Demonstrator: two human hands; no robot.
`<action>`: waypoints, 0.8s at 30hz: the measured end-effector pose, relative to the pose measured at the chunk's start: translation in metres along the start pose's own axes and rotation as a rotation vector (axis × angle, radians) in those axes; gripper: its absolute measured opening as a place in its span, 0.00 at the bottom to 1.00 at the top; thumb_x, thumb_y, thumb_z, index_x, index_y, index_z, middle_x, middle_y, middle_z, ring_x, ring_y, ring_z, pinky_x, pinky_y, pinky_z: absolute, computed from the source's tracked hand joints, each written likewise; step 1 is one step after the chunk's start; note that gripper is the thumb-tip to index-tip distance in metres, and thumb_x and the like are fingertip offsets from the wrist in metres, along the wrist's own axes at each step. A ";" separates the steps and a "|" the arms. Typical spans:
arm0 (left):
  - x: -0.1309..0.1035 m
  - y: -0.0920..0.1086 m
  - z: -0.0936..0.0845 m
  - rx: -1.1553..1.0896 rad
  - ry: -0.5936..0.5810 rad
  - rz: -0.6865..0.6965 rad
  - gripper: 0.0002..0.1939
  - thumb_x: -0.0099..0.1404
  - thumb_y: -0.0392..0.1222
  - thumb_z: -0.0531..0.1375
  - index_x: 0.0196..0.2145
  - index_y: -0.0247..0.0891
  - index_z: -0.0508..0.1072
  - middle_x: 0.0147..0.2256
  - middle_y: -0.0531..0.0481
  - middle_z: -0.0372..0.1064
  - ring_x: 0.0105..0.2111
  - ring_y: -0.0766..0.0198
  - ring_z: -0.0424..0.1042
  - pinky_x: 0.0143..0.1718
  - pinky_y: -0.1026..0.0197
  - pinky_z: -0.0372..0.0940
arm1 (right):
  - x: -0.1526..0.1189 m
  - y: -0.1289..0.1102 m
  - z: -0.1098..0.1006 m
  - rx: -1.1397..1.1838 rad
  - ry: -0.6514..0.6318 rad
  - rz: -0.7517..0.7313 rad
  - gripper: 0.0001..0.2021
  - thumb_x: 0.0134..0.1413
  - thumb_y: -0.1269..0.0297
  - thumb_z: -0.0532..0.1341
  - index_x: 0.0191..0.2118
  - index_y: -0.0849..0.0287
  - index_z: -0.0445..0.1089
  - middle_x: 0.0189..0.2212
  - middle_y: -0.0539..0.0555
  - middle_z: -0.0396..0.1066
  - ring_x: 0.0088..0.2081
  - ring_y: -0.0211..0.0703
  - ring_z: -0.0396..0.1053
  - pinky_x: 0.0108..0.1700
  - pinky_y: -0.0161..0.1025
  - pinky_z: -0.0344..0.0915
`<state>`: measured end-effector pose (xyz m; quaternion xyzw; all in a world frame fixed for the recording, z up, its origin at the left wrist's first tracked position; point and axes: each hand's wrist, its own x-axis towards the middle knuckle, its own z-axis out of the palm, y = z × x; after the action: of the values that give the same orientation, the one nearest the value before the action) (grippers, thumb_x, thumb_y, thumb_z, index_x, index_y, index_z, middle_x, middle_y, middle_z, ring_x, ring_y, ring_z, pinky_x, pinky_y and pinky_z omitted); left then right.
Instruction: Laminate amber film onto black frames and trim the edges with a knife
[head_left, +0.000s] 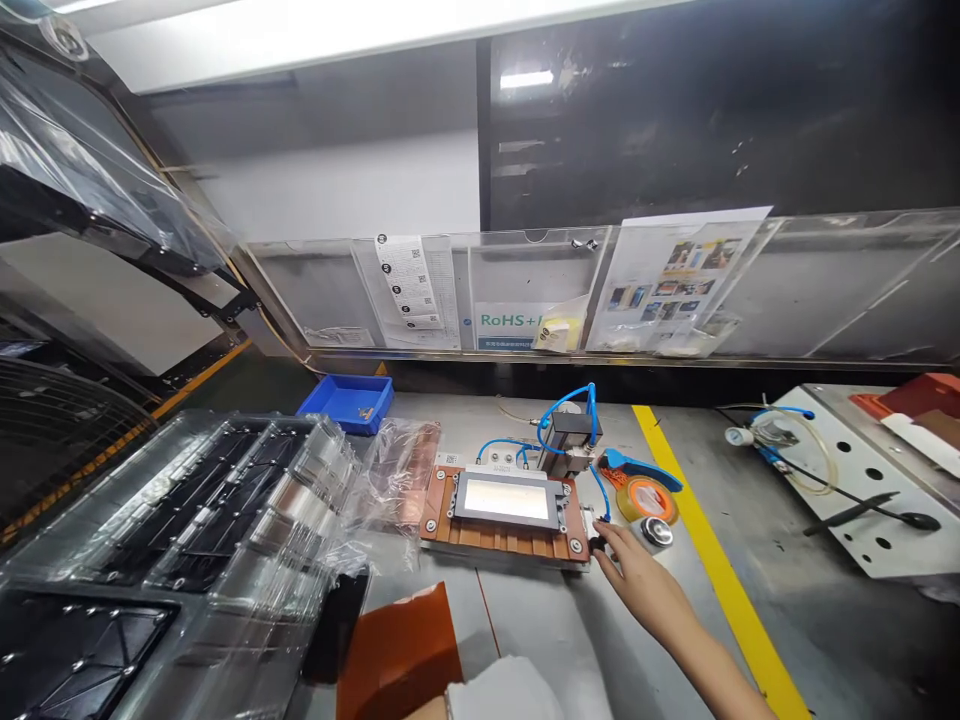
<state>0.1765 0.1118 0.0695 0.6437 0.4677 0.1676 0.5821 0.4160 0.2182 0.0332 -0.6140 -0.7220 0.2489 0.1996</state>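
Note:
My right hand (649, 590) reaches in from the lower right. Its thumb and fingers close around a small black knob (598, 543) at the right end of a fixture, partly hidden by the fingertips. The fixture has a reddish-brown grooved base (495, 538) with screws at its corners. On it lies a black rectangular frame (555, 515) around a pale, shiny panel (506, 499). Behind stands a dark pneumatic cylinder block (574, 437) with blue air hoses (541, 428). My left hand is not in view.
Clear plastic trays (247, 590) with black parts fill the left. A blue bin (349, 402) sits behind. Right of the fixture are a tape roll (646, 498), a metal-topped round container (657, 533) and a blue-handled tool (641, 468). A white control box (847, 480) stands farther right.

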 end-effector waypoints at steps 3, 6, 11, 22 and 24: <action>-0.013 -0.011 -0.017 0.210 -0.039 -0.062 0.14 0.54 0.49 0.65 0.39 0.50 0.78 0.41 0.46 0.78 0.40 0.49 0.76 0.42 0.51 0.67 | -0.006 -0.002 -0.004 0.035 -0.009 0.066 0.21 0.55 0.52 0.50 0.47 0.54 0.73 0.51 0.60 0.71 0.40 0.56 0.74 0.43 0.53 0.71; -0.018 -0.014 -0.051 0.310 0.250 -0.277 0.12 0.58 0.54 0.60 0.27 0.46 0.79 0.23 0.50 0.75 0.29 0.53 0.75 0.34 0.56 0.66 | -0.002 -0.006 -0.001 0.127 -0.021 0.097 0.25 0.55 0.49 0.51 0.53 0.55 0.70 0.53 0.62 0.67 0.34 0.49 0.74 0.42 0.50 0.71; 0.009 -0.019 -0.114 0.277 0.680 -0.257 0.30 0.62 0.48 0.55 0.61 0.36 0.62 0.57 0.39 0.64 0.50 0.54 0.69 0.55 0.55 0.60 | 0.027 -0.021 0.020 0.323 -0.040 0.211 0.22 0.57 0.53 0.58 0.51 0.63 0.69 0.43 0.60 0.72 0.39 0.48 0.73 0.49 0.51 0.68; 0.035 -0.032 -0.125 0.156 0.716 -0.260 0.24 0.65 0.51 0.52 0.51 0.31 0.68 0.50 0.33 0.68 0.52 0.49 0.67 0.57 0.50 0.57 | 0.012 -0.034 0.053 0.779 -0.024 0.403 0.25 0.57 0.45 0.57 0.47 0.62 0.70 0.39 0.57 0.76 0.35 0.46 0.76 0.43 0.46 0.74; 0.019 -0.035 -0.109 0.104 0.736 -0.275 0.24 0.65 0.52 0.52 0.51 0.31 0.67 0.51 0.34 0.67 0.53 0.50 0.66 0.57 0.50 0.57 | -0.013 -0.031 0.055 0.830 -0.007 0.424 0.31 0.50 0.38 0.58 0.47 0.62 0.71 0.39 0.59 0.75 0.37 0.50 0.76 0.43 0.45 0.75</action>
<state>0.0892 0.1874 0.0606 0.5006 0.7347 0.2836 0.3594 0.3610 0.1951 0.0088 -0.6154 -0.4205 0.5543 0.3705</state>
